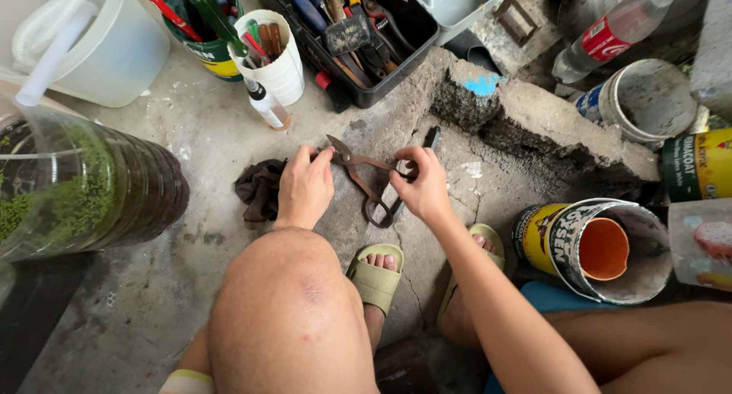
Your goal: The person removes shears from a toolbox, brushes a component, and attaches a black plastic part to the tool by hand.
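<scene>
Far left: a clear plastic jug (76, 184) lying on its side, green growth inside; above it a white bucket (107, 43) with pale hose coiled in; next along, a green tin (206, 51) and a white cup (278, 62) bristling with screwdrivers and pens; a small white bottle (267, 104) just below the cup; a black tool tray (358, 36) crowded with pliers and handles.

On the concrete floor (183, 142), a dark rag (259, 188) bunched against the left hand (305, 188); left hand pressed palm-down, fingers curled over the blade end of the rusty snips (364, 182), pinning rather than lifting; exactly how tight, cannot tell, knuckles hiding the contact.

Rusty snips lying flat between both hands, blades open and pointing up-left, looped handles trailing down and right; solid steel by the look, so probably heavy for the size, rigid, stiff at the pivot from rust, rough and not slippery; safest hold likely at the loops, away from the edges.

Right hand (423, 188) closed by fingertips around the upper handle loop; lower loop free on the floor, just inside the grip.

Below: green sandals (375, 276); right: cracked concrete step (534, 120), a clear bottle (618, 28), paint tins (602, 249), one holding an orange cup (604, 248).
</scene>
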